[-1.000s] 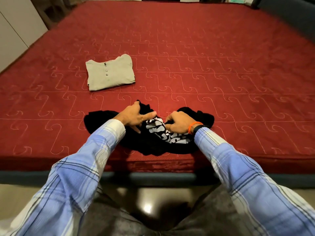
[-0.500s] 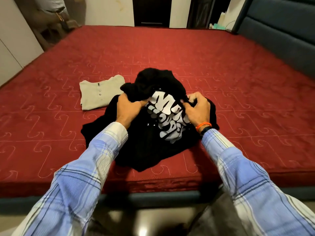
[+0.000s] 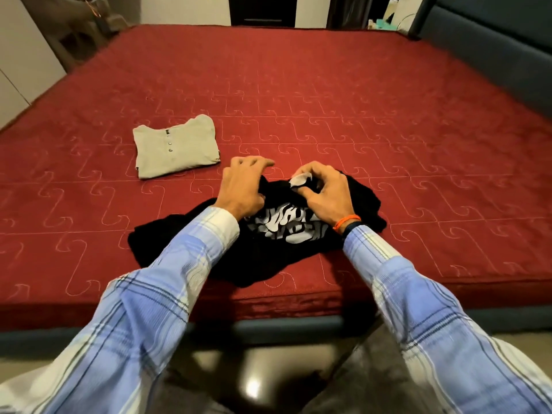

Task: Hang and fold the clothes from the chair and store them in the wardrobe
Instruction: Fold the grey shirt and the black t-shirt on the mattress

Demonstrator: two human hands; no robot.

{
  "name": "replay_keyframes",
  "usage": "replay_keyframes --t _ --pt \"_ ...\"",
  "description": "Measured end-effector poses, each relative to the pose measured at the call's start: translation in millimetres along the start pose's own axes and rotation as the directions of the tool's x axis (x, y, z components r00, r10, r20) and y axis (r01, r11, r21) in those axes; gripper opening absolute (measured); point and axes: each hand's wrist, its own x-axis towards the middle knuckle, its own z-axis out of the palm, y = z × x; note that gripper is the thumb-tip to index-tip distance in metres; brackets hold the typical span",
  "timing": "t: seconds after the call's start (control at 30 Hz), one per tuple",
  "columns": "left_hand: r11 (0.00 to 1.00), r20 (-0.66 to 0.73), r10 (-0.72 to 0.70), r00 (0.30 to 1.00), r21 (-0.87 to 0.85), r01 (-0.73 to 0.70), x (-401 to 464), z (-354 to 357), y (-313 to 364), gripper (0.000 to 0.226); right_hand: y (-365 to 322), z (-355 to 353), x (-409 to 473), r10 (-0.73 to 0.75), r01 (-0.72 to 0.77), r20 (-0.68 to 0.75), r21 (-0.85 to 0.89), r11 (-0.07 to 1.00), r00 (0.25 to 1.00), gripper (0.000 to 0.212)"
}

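Looking down from the head camera: black T-shirt (image 3: pixel 209 252) with white graphic print lay crumpled near the front edge of the red quilted mattress (image 3: pixel 358 115), bunched rather than flat, print facing up between the wrists. Right hand (image 3: pixel 325 192) rested on the shirt's far part, fingers curled, pinching a fold of cloth where a pale patch of fabric showed at the fingertips. Wore an orange band (image 3: pixel 346 221) and a dark one at the wrist. Left hand (image 3: pixel 242 186) sat at the shirt's far left edge, thumb side down against the black fabric, fingers spread forward and only loosely bent over the mattress; whether anything was gripped beneath the palm could not be told. Both arms in blue plaid sleeves (image 3: pixel 167 282).

Noted a beige henley shirt (image 3: pixel 176 147), folded into a neat rectangle, buttons up, lying on the mattress to the left and farther back, apart from the black one. Dark blue padded headboard (image 3: pixel 493 40) ran along the right side. White cupboard doors (image 3: pixel 21 55) stood at far left. Glossy floor (image 3: pixel 254 383) visible below the bed edge.
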Motion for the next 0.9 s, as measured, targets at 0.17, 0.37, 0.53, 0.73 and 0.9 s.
replay_keyframes --t 0.17,0.37,0.53,0.73,0.9 --pt "0.999 0.126 0.05 0.991 0.009 -0.052 13.5 0.7 1.3 0.045 -2.0 -18.0 3.0 -0.019 0.019 -0.005 0.073 0.997 1.0 0.021" --pt "0.999 -0.109 0.004 0.994 0.053 0.002 15.7 -7.0 1.1 0.033 15.8 -37.2 11.4 0.197 -0.119 0.107 -0.501 0.857 0.974 0.037" --pt "0.927 -0.07 -0.051 0.996 0.368 0.074 23.5 -17.0 -0.9 0.029 24.7 -44.4 20.5 0.11 -0.068 0.036 -0.592 0.803 0.993 0.032" --pt "0.973 -0.193 -0.217 0.957 -0.122 0.196 19.9 -30.6 -4.6 0.029 15.9 -62.7 25.0 0.245 -0.199 0.149 -0.268 0.942 0.958 0.032" --pt "0.922 -0.206 -0.328 0.922 -0.282 0.265 22.2 -34.4 -7.5 0.034 9.6 -82.2 25.9 0.323 -0.232 0.3 -0.303 0.924 0.897 0.022"
